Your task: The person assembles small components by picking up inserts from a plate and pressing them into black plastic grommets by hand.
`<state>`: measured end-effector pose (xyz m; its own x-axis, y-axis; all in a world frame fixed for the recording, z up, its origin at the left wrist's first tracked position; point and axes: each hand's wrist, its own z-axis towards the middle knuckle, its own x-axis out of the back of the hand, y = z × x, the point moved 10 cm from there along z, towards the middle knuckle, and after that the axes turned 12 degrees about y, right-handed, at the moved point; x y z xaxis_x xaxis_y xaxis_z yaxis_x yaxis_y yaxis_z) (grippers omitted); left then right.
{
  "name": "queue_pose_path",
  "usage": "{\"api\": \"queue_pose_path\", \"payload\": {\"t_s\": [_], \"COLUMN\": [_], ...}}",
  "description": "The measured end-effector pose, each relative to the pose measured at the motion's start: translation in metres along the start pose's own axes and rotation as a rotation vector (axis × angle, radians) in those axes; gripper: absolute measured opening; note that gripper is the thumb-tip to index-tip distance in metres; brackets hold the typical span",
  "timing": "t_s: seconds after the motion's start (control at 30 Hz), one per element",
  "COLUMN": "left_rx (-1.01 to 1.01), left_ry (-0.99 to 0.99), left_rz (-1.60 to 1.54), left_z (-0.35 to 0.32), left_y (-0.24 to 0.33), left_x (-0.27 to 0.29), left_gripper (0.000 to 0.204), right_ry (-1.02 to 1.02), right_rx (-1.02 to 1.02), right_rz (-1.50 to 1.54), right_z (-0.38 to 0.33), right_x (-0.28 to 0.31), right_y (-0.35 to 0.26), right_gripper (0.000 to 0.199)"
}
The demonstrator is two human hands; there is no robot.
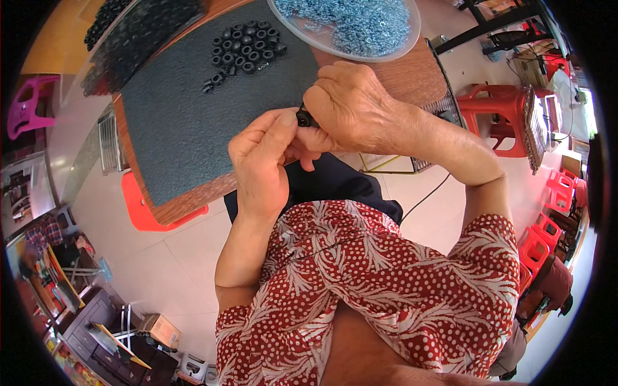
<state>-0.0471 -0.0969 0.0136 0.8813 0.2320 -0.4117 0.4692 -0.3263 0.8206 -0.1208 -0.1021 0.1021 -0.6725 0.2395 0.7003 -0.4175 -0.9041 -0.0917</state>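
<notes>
Plainly, from my remote seat, I have both hands close together over the near edge of the table (418,77); the left hand (262,157) is narrowed to a pinch, its thumb and fingers on a small black piece (303,119); the right hand (353,109) is curled tight against that piece's other side, its knuckles hiding part of it, so I cannot tell whether one part or two sit there. Beyond the hands and a little left, I see a loose cluster of black rings (248,46) lying on the dark mat (174,128); farther out and more to the left, a mass of black pieces (138,45) shows behind clear plastic; straight beyond the right hand, a pale round tray (356,57) holds clear blue bits (376,29); well to the right of both hands stands a red stool (499,110).
</notes>
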Motion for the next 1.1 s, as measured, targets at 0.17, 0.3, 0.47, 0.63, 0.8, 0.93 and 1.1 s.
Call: {"api": "queue_pose_path", "payload": {"t_s": [0.17, 0.3, 0.47, 0.63, 0.8, 0.93, 1.1], "left_rx": [-0.094, -0.144, -0.086, -0.055, -0.056, -0.122, -0.164], "left_ry": [-0.067, -0.073, 0.013, 0.000, 0.001, 0.025, 0.091], "left_rz": [0.078, 0.093, 0.095, 0.123, 0.101, 0.173, 0.331], "left_z": [-0.005, -0.004, 0.000, 0.002, 0.000, -0.001, -0.004], "left_y": [0.002, 0.003, -0.001, 0.000, -0.003, 0.001, 0.003], "left_x": [-0.005, -0.003, 0.007, 0.008, 0.005, 0.009, 0.012], "left_gripper": [0.027, 0.027, 0.025, 0.024, 0.024, 0.022, 0.020], "right_ry": [-0.001, -0.024, -0.041, -0.058, -0.072, -0.100, -0.241], "right_rx": [0.015, 0.063, 0.017, -0.037, -0.060, -0.013, 0.101], "right_rz": [0.023, -0.002, -0.032, 0.074, 0.068, -0.015, -0.125], "right_z": [-0.005, -0.007, -0.011, -0.005, -0.008, -0.009, -0.012], "right_x": [-0.003, -0.008, -0.013, -0.007, -0.008, -0.010, -0.020], "right_y": [-0.004, -0.009, -0.007, -0.003, -0.002, -0.010, -0.020], "right_gripper": [0.029, 0.030, 0.032, 0.034, 0.033, 0.030, 0.018]}}
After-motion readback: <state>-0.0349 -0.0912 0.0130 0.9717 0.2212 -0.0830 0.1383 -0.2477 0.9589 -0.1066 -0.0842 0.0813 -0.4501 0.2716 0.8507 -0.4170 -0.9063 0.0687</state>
